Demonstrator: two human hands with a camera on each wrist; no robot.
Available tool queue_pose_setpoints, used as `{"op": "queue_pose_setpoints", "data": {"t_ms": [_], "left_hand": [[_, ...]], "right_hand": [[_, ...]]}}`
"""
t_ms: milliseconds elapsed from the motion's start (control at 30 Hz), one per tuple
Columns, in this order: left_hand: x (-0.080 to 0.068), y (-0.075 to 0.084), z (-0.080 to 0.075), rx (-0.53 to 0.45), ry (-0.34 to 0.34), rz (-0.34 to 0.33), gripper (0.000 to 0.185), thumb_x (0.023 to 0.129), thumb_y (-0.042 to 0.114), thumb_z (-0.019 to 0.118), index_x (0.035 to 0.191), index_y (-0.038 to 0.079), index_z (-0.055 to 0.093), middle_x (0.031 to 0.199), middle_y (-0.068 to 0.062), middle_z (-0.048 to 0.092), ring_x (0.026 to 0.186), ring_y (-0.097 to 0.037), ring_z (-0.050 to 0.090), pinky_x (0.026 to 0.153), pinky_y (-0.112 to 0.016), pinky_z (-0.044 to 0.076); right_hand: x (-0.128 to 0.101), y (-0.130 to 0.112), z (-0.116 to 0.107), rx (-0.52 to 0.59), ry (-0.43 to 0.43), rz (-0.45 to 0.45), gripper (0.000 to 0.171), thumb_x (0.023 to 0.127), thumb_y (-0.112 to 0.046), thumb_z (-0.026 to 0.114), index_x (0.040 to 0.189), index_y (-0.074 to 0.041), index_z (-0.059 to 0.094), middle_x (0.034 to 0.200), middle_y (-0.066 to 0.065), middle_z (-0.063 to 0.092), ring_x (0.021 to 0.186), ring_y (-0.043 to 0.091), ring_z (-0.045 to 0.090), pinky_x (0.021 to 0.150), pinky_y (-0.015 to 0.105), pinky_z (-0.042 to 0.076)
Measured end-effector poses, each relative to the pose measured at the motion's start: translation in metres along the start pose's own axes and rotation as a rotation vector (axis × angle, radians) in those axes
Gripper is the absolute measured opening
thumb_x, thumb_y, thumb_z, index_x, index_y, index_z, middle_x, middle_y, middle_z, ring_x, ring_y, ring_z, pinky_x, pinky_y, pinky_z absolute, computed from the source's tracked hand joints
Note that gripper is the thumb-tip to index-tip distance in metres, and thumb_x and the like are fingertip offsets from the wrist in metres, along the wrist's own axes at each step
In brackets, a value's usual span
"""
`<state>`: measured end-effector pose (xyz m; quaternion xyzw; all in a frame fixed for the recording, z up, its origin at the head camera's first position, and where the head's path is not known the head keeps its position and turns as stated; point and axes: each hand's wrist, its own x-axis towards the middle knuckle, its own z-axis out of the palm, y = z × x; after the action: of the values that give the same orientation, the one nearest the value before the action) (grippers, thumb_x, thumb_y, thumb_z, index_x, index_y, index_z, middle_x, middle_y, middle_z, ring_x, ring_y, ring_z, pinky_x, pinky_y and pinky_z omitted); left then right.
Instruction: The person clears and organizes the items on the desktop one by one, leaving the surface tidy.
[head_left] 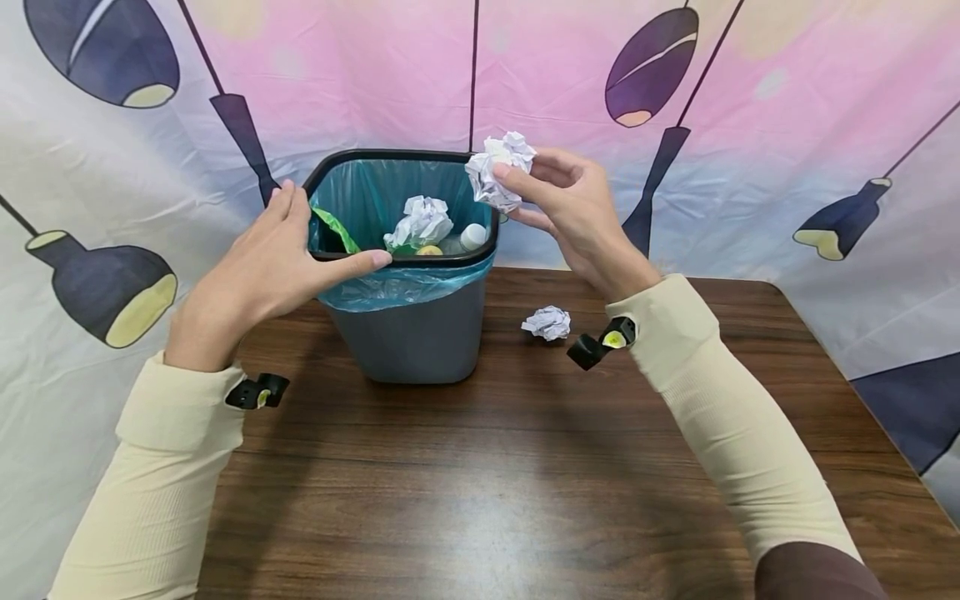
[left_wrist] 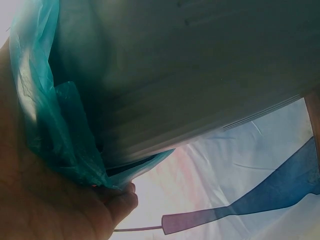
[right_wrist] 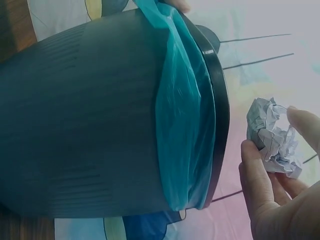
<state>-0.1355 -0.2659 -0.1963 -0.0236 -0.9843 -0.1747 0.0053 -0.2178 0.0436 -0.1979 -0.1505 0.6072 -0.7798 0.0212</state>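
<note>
A grey trash can [head_left: 420, 333] with a black rim and a blue-green plastic liner [head_left: 405, 287] stands on the wooden table. My left hand [head_left: 262, 262] rests against its left front corner, thumb along the front rim and fingers at the left side. Between thumb and fingers my right hand [head_left: 573, 204] pinches a crumpled paper ball [head_left: 501, 171] over the can's right rim. In the right wrist view that paper ball [right_wrist: 272, 137] is apart from the rim. Inside the can lie another paper ball [head_left: 420, 222], a white cap [head_left: 473, 237] and a green wrapper [head_left: 335, 231].
One more crumpled paper ball [head_left: 547, 323] lies on the table [head_left: 480, 467], right of the can. Directly behind the can hangs a patterned cloth [head_left: 555, 75] with printed lamps. Small black wrist cameras sit at both cuffs.
</note>
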Motion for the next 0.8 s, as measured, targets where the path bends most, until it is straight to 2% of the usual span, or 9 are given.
{"op": "queue_pose_setpoints", "data": {"t_ms": [267,533,800], "left_hand": [[-0.0004,0.0005,0.0005,-0.003,0.002,-0.002,0.128,0.085,0.083,0.049,0.156,0.001,-0.016,0.163,-0.019,-0.023,0.152,-0.036,-0.017,0.119,-0.063,0.001],[-0.0005,-0.0003,0.0003,-0.006,0.004,0.001,0.127,0.085,0.082,0.050,0.157,0.000,-0.015,0.164,-0.019,-0.022,0.152,-0.035,-0.017,0.119,-0.064,0.002],[-0.0004,-0.0007,0.0004,-0.002,0.008,0.002,0.127,0.085,0.082,0.049,0.156,0.000,-0.017,0.163,-0.019,-0.023,0.152,-0.036,-0.016,0.119,-0.063,0.002]], "right_hand": [[-0.0017,0.0006,0.0058,-0.007,-0.014,0.011,0.056,0.084,-0.012,0.083,0.134,-0.001,0.060,0.130,0.016,0.054,0.109,0.027,0.063,0.089,0.043,0.059],[-0.0048,-0.0011,0.0065,0.056,-0.120,-0.010,0.042,0.090,-0.008,0.076,0.129,0.001,0.064,0.128,0.020,0.063,0.108,0.035,0.066,0.091,0.044,0.058],[-0.0060,-0.0043,0.0026,0.019,-0.114,0.005,0.044,0.090,-0.012,0.077,0.131,-0.002,0.064,0.130,0.018,0.062,0.113,0.037,0.064,0.089,0.044,0.058]]}}
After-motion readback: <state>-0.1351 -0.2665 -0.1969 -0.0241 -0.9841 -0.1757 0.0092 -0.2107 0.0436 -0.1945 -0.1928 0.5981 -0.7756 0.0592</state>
